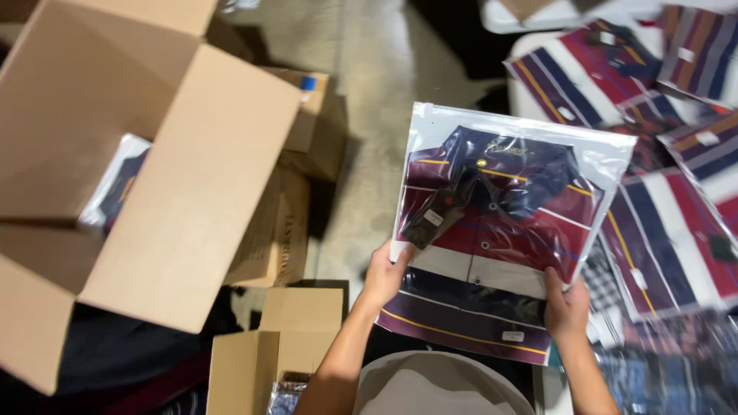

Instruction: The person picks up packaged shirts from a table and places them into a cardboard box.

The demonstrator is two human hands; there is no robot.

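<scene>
Starting on the left, I see a big open cardboard box [115, 184] with one bagged shirt [115, 188] already lying down inside it. Smaller boxes [284, 223] sit on the floor beside it. In the middle, my left hand [384, 275] pinches the left edge of a folded striped shirt in a clear plastic bag [492, 230], and my right hand [566, 306] pinches the right edge, hands apart. I think I should keep both grips even so the slippery bag stays flat. More bagged shirts [661, 230] lie spread out on the right.
</scene>
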